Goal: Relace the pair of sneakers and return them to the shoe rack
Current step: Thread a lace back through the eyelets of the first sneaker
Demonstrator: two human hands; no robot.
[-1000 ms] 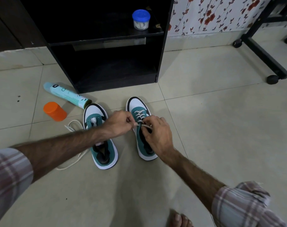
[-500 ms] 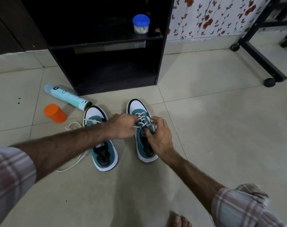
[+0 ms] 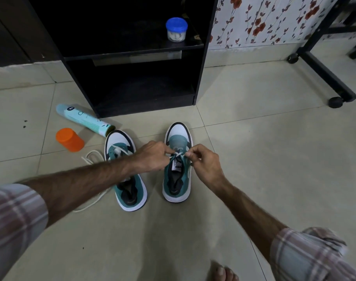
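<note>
Head view: two teal-and-white sneakers stand side by side on the beige tiled floor, toes toward the black shoe rack at twelve o'clock. Left hand and right hand each pinch the white lace over the right sneaker, a clenched grip. Beside it, the left sneaker trails a loose white lace toward nine o'clock.

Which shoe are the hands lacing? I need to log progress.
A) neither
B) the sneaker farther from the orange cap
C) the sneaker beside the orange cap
B: the left hand and right hand both pinch the lace over the right sneaker, far from the orange cap.
</note>
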